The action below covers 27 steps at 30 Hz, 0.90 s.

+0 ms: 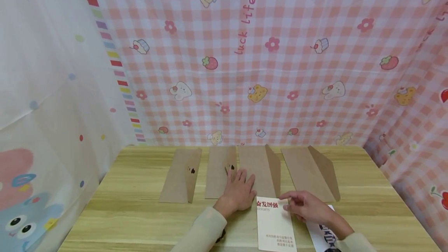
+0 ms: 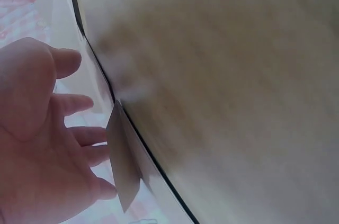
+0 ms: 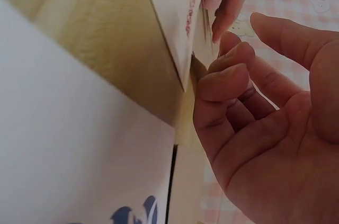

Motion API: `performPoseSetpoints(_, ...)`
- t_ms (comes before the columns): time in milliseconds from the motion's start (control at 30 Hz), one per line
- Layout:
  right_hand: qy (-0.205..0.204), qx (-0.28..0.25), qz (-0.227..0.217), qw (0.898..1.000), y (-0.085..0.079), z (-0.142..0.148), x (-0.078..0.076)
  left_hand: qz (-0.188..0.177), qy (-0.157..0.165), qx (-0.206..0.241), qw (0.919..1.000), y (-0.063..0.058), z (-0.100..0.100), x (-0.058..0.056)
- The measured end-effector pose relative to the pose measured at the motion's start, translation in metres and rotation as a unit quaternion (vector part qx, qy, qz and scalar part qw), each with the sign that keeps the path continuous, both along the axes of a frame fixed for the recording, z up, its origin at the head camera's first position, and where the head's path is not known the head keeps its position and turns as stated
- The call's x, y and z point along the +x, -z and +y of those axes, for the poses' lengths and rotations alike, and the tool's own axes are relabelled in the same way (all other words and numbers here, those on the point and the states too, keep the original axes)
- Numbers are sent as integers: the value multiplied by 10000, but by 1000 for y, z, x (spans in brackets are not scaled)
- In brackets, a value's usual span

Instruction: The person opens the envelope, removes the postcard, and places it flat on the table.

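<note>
My left hand (image 1: pixel 239 191) rests with spread, nearly straight fingers over the right side of a brown paper envelope (image 1: pixel 215 182) and the left part of the neighbouring envelope (image 1: pixel 259 178). In the left wrist view an envelope flap (image 2: pixel 124 166) stands by the fingertips. Close to the upper right corner of a cream card (image 1: pixel 274 224) with red and brown lettering is my right hand (image 1: pixel 309 207). Its fingers are loosely bent, and the right wrist view shows the thumb apart with nothing held. Partly under the right forearm lies a white card (image 1: pixel 316 234) with dark blue print.
Another brown envelope (image 1: pixel 176 174) lies at the left and one more (image 1: pixel 302 170) at the right, its flap open. All lie in a row along the back of the wood-grain table (image 1: pixel 133 205). A pink checked cloth (image 1: pixel 245 69) hangs behind.
</note>
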State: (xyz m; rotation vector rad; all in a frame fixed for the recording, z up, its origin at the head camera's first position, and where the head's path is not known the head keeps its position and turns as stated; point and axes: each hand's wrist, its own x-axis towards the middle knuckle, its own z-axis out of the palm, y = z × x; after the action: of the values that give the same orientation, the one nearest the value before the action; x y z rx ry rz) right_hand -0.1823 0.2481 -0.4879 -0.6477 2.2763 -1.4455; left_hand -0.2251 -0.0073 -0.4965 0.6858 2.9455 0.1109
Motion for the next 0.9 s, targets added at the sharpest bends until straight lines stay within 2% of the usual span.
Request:
performPoseSetpoints(500, -56, -82, 224, 9997, -11, -15, -10, 330, -96, 778, 9964, -8, -21, 1)
performPoseSetpoints(900, 56, -76, 214, 9997, -18, -32, -21, 328, -355, 1182, 9918, -18, -45, 3)
